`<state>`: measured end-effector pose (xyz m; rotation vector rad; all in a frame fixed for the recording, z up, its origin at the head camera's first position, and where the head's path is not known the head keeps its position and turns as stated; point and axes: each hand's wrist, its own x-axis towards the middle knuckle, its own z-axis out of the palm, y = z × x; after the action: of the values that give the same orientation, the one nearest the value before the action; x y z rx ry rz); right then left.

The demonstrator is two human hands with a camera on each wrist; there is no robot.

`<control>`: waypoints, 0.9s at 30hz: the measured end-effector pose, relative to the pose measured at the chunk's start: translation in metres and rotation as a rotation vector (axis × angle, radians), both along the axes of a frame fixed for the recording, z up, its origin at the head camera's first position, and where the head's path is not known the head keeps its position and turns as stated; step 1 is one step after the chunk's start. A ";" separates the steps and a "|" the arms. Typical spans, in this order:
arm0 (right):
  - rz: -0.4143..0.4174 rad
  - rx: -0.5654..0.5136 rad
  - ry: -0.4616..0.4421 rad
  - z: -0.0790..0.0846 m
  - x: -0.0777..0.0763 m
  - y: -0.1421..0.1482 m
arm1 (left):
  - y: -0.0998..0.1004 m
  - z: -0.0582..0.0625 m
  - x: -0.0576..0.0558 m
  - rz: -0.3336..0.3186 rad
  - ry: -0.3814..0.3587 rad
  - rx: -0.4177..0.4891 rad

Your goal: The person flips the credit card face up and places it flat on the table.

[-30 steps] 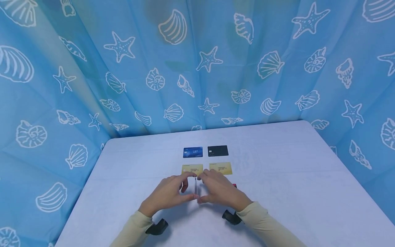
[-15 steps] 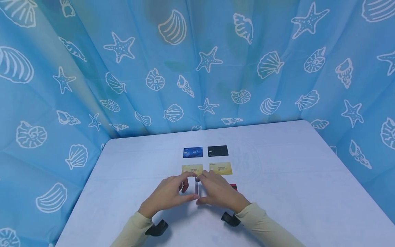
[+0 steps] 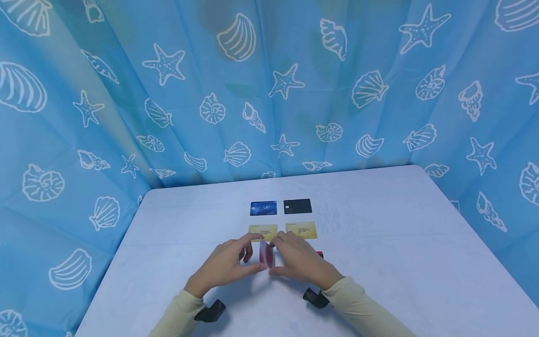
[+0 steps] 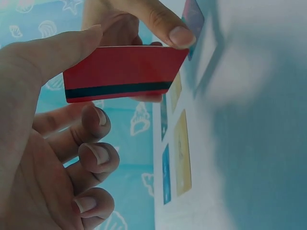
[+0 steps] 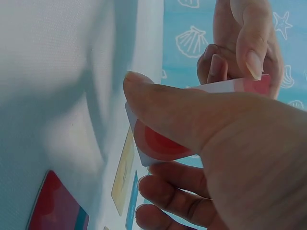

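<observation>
Both hands hold one bank card (image 3: 266, 253) upright above the table, in the middle of the head view. Its back is red with a black stripe in the left wrist view; the other face, pale with red circles (image 5: 160, 143), shows in the right wrist view. My left hand (image 3: 229, 262) pinches one end, its thumb at the edge and the other fingers loosely curled. At the opposite end, my right hand (image 3: 301, 260) grips the card between thumb and fingers. Another red card (image 5: 55, 206) lies on the table by my right hand, mostly hidden by it in the head view.
Beyond the hands, two yellow cards (image 3: 301, 230) lie side by side. Behind them are a blue VIP card (image 3: 263, 208) and a black card (image 3: 297, 206). A white cloth covers the table (image 3: 400, 248); a blue seashell curtain (image 3: 269, 117) hangs behind.
The held card has turned from edge-on so its red face shows in the head view. My left hand has shifted slightly left; the cards on the table have stayed put.
</observation>
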<state>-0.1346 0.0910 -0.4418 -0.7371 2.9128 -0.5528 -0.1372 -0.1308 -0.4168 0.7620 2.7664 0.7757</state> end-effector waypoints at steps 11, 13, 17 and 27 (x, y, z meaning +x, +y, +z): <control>-0.024 0.023 -0.006 0.003 0.001 -0.001 | -0.010 0.001 0.000 0.077 -0.034 -0.009; -0.025 0.027 -0.007 0.003 0.001 0.000 | -0.011 0.001 0.000 0.081 -0.033 -0.014; -0.020 0.031 -0.005 0.003 0.001 0.000 | -0.014 0.000 0.000 0.083 -0.027 -0.026; -0.010 0.033 0.009 0.004 0.002 0.000 | -0.020 -0.004 -0.002 0.087 -0.017 -0.088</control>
<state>-0.1329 0.0915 -0.4380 -0.7237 2.9276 -0.5024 -0.1390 -0.1512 -0.4205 0.6203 2.8135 0.6665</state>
